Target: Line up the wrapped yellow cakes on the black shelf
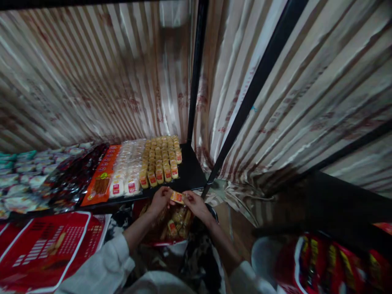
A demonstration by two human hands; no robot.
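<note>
Between my left hand (162, 200) and my right hand (194, 203) is a small wrapped snack packet (177, 197) with an orange and yellow label. The fingers of each hand pinch one end of it, just in front of the shelf edge. Below my hands, a red bag (150, 237) on my lap lies open, holding several similar yellowish wrapped packets (176, 226). Just beyond my hands, rows of yellow snack packets (162, 159) with red labels stand on the black shelf (192, 173).
White packets (127, 163), an orange package (102, 175), dark wrapped goods (73, 175) and white-green packets (24, 175) line the shelf leftward. A red printed bag (45, 249) lies at lower left. Red-and-yellow packages (333, 261) are at lower right. Black frame posts (245, 102) stand before striped curtains (92, 73).
</note>
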